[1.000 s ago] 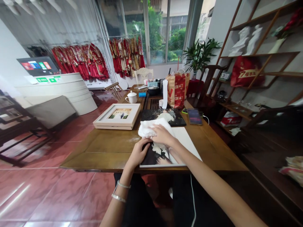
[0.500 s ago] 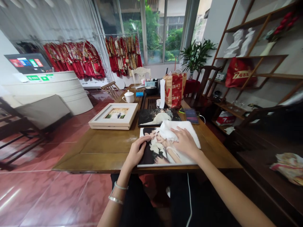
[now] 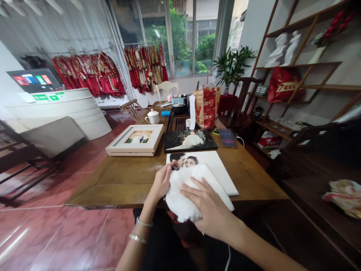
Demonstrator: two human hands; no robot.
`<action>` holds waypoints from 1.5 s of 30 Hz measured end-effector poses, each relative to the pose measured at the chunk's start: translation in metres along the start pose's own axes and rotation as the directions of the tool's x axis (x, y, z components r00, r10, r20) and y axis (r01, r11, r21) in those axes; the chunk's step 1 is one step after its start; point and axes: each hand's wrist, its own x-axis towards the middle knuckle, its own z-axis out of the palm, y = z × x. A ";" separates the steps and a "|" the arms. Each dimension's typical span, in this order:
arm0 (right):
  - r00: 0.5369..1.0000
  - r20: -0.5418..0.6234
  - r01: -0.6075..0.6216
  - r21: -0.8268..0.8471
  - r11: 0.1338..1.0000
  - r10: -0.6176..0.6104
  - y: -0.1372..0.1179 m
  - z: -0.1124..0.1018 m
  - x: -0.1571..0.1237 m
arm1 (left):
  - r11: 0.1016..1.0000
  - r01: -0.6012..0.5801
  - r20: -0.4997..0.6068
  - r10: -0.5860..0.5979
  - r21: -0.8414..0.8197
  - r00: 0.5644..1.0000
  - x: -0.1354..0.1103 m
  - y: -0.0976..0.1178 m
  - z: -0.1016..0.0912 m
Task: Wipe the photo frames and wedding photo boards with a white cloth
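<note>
A large photo print [image 3: 214, 169] of a couple lies flat at the near edge of the wooden table [image 3: 124, 177]. My right hand [image 3: 210, 207] lies flat with fingers spread on a white cloth [image 3: 191, 190], pressing it onto the print's near part. My left hand [image 3: 162, 182] rests on the print's left edge, fingers curled over it, holding it down. The cloth covers most of the picture; only the two heads show above it.
Behind the print lie a dark photo panel [image 3: 190, 140], a white framed picture [image 3: 135, 140], a phone [image 3: 228, 138], a teapot [image 3: 153, 116], a tea tray and a red paper bag [image 3: 207, 107]. A wooden chair and shelves stand right. Red garments hang at the back.
My right hand has swept the white cloth from the print's far part down toward me, to its near edge. My left hand has stayed on the left edge.
</note>
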 end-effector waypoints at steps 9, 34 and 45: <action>0.921 -0.219 -0.356 -0.128 0.926 0.324 0.086 -0.029 0.002 | 0.991 -0.078 0.124 0.064 0.111 0.990 0.001 -0.003 0.001; 0.957 -0.173 -0.261 -0.165 0.951 0.233 0.083 -0.032 0.002 | 0.985 -0.086 0.176 0.060 0.146 0.983 0.002 -0.007 -0.001; 0.944 -0.236 -0.292 -0.264 0.919 0.231 0.097 -0.017 0.059 | 0.981 -0.099 0.185 0.068 0.164 0.980 0.003 -0.001 -0.002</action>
